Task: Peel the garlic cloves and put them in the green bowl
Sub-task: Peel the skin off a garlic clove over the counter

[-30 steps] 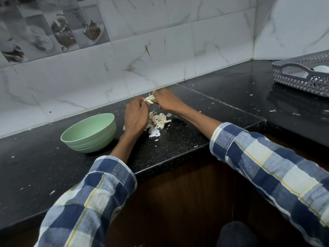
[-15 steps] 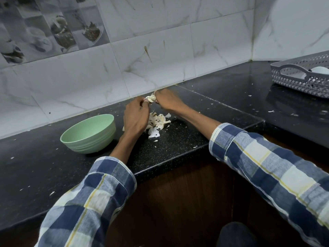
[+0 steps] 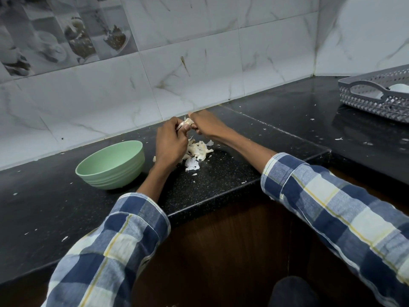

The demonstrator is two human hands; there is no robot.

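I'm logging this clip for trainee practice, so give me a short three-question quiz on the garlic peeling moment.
1. True or false: the green bowl stands to the left of the left hand.
2. What do both hands pinch between them? A) garlic clove B) a spoon C) a knife
3. What lies on the black counter just below the right hand?

Key
1. True.
2. A: the garlic clove is held in the grip of both hands, above the counter.
3. A pile of garlic skins. A grey basket sits far right.
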